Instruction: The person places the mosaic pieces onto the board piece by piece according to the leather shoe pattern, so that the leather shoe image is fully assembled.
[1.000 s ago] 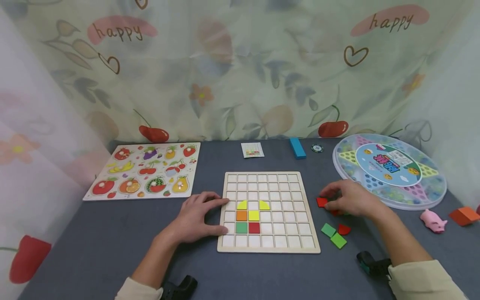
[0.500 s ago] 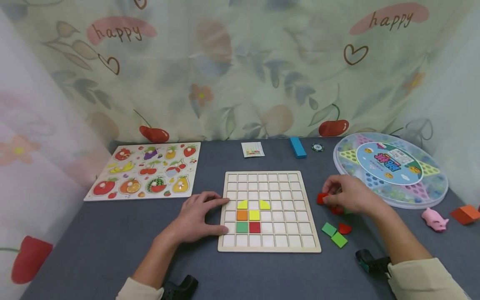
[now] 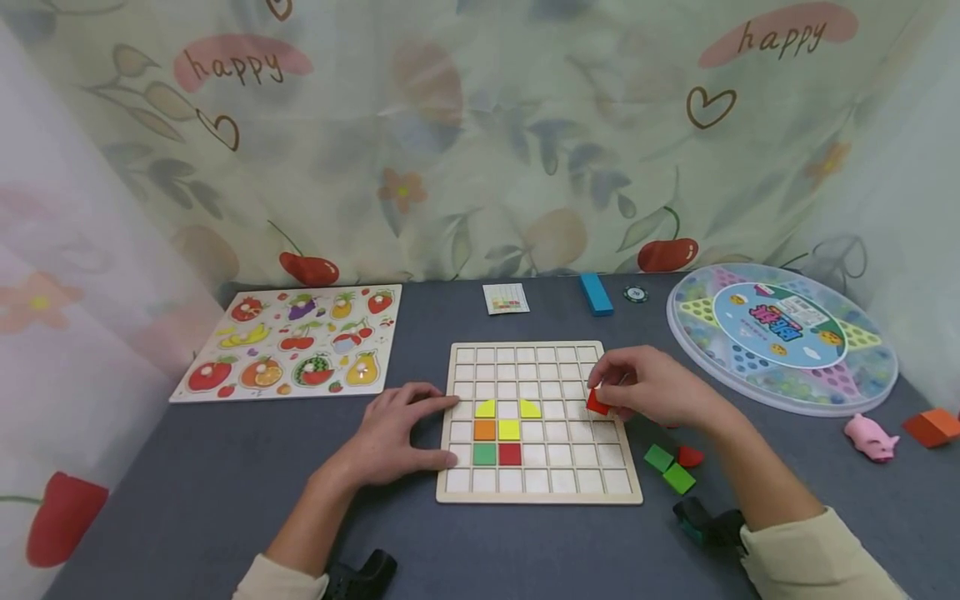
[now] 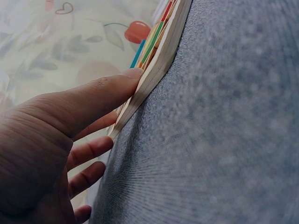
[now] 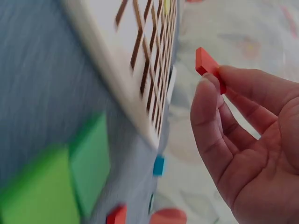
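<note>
A wooden grid board [image 3: 611, 482] lies on the dark tabletop. In its cells sit two yellow rounded pieces, an orange square [image 3: 484, 430], a yellow square [image 3: 509, 430], a green square [image 3: 484, 454] and a dark red square [image 3: 510, 454]. My left hand [image 3: 382, 437] touches the board's left edge with thumb and forefinger extended; in the left wrist view the thumb [image 4: 112, 91] lies on the rim. Between thumb and forefinger, my right hand [image 3: 660, 390] pinches a red tile [image 5: 205, 63] over the board's right side.
Two green tiles and a red rounded piece [image 3: 690, 457] lie right of the board. Behind stand a small pattern card [image 3: 506, 299], a blue block [image 3: 596, 295] and a chip [image 3: 635, 295]. A fruit puzzle [image 3: 281, 342] is left; a round game board, pink pig [image 3: 872, 438] and orange block are right.
My right hand has lifted the red tile from the loose pieces and moved left with it, over the board's right edge. My left hand has stayed in place.
</note>
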The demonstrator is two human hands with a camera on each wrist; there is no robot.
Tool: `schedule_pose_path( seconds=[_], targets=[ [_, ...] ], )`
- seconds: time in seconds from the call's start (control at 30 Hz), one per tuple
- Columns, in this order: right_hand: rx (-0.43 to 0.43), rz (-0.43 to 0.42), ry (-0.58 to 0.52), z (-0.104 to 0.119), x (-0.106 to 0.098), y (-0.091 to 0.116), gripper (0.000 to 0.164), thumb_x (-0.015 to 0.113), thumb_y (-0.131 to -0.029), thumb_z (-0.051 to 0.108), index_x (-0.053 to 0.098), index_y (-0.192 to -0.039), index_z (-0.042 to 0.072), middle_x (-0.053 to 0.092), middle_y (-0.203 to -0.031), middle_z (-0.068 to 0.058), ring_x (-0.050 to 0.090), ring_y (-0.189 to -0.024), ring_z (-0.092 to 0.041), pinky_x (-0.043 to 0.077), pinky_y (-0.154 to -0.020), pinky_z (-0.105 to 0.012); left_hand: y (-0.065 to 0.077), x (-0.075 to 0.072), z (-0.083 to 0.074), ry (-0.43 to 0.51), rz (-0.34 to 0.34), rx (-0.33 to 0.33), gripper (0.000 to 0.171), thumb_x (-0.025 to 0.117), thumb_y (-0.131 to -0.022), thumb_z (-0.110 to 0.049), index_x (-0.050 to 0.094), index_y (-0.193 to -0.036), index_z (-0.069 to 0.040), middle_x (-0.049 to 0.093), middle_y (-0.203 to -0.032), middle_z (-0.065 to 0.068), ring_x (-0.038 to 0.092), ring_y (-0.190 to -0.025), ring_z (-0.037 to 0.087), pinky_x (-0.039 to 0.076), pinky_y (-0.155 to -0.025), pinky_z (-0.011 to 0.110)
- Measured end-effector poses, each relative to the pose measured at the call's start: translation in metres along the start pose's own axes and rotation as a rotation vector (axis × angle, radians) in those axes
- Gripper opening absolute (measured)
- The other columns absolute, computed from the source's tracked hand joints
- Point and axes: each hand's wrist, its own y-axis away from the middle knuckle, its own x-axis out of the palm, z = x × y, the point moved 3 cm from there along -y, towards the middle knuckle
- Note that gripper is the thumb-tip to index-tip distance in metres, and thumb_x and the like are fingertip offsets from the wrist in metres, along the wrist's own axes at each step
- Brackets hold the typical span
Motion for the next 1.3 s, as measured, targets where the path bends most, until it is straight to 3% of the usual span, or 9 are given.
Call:
schedule_pose_path(
  seconds=[0.3,0.63,0.93,1.03,1.17,1.3],
  targets=[
    [-0.085,0.186,0.031,0.033,0.039,-0.014,0.012,0.068,-0.092,0.004,0.073,-0.099,0.011,0.067,-0.082,-0.003,0.061,-0.073,-0.019,0.055,-0.069,-0.035,-0.001,0.001,0.001,0.010,0.001,0.005,0.072,0.083,-0.083,-0.051,0.059,-0.147,-0.029,0.048,-0.147,0.006,0.037,-0.137,0.034,0.023,-0.116,0.067],
    [-0.114,0.226,0.082,0.043,0.067,-0.023,0.017,0.067,-0.089,-0.004,0.075,-0.093,0.010,0.063,-0.076,-0.001,0.061,-0.062,-0.016,0.054,-0.063,-0.031,-0.001,0.003,0.002,0.004,0.005,-0.007,0.073,0.083,-0.083,-0.053,0.059,-0.147,-0.030,0.049,-0.147,0.005,0.036,-0.137,0.034,0.024,-0.116,0.067],
    [-0.092,0.139,0.188,0.047,0.073,-0.021,0.016,0.074,-0.088,-0.001,0.076,-0.085,0.014,0.062,-0.073,0.003,0.056,-0.074,-0.016,0.049,-0.063,-0.029,-0.002,0.001,-0.001,0.000,0.008,0.000,0.072,0.083,-0.083,-0.051,0.059,-0.147,-0.029,0.049,-0.147,0.006,0.037,-0.137,0.034,0.023,-0.116,0.067],
    [-0.119,0.122,0.210,0.047,0.072,-0.020,0.015,0.074,-0.088,0.001,0.075,-0.085,0.016,0.061,-0.074,0.005,0.056,-0.075,-0.015,0.048,-0.064,-0.029,-0.002,0.001,-0.001,-0.003,0.007,-0.002,0.072,0.083,-0.083,-0.051,0.059,-0.147,-0.029,0.049,-0.147,0.006,0.036,-0.137,0.034,0.023,-0.116,0.067],
    [-0.146,0.112,0.170,0.041,0.064,-0.013,0.010,0.075,-0.091,0.008,0.076,-0.089,0.017,0.065,-0.079,0.006,0.057,-0.076,-0.014,0.050,-0.067,-0.028,-0.002,0.001,0.000,-0.005,0.004,-0.007,0.072,0.084,-0.083,-0.052,0.059,-0.147,-0.030,0.049,-0.147,0.005,0.036,-0.137,0.034,0.023,-0.116,0.067],
    [-0.116,0.115,0.090,0.029,0.048,-0.003,0.004,0.075,-0.092,0.013,0.077,-0.096,0.016,0.068,-0.085,0.003,0.059,-0.075,-0.016,0.052,-0.067,-0.030,-0.001,0.000,0.001,-0.012,-0.001,-0.015,0.074,0.084,-0.082,-0.053,0.059,-0.147,-0.030,0.049,-0.147,0.006,0.036,-0.138,0.034,0.023,-0.117,0.067]
  ],
)
